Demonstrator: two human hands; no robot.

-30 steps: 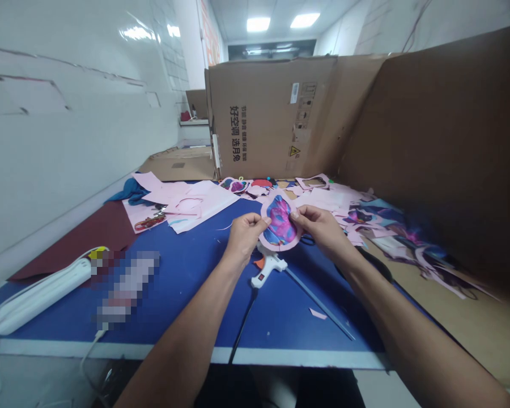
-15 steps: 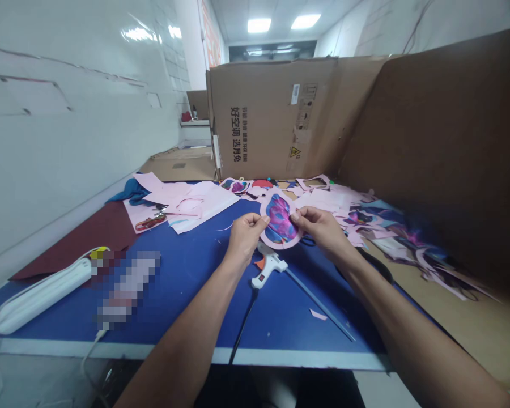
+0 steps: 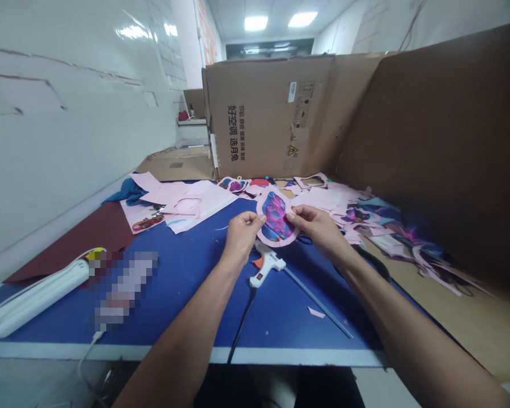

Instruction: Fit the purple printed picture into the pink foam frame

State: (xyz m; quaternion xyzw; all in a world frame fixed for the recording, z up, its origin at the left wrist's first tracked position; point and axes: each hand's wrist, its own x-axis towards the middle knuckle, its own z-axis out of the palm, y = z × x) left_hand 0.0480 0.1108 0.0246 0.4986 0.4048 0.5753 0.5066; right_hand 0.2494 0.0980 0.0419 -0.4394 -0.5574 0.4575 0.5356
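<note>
Between my two hands is a rounded fabric patch (image 3: 276, 218) with a pale pink border and a purple, pink and blue print in its middle. My left hand (image 3: 243, 235) pinches its left edge between thumb and fingers. At its right edge, my right hand (image 3: 317, 225) grips with the thumb on the printed face. The patch is held up above the blue table (image 3: 187, 294). Just below it lies a white glue gun (image 3: 266, 266) with an orange trigger, a long glue stick (image 3: 318, 303) jutting from its back. The patch hides the glue gun's nozzle.
Pink sheets (image 3: 195, 198) with cut-outs lie at the back left, scissors (image 3: 148, 220) beside them. Scraps (image 3: 323, 198) are heaped at the back right. Cardboard (image 3: 263, 124) walls the far side. A white power strip (image 3: 42, 294) lies at left, and a pink offcut (image 3: 316, 312) near the glue stick.
The whole view has shifted slightly left. Both hands still hold the patch, which has hardly moved relative to the table.
</note>
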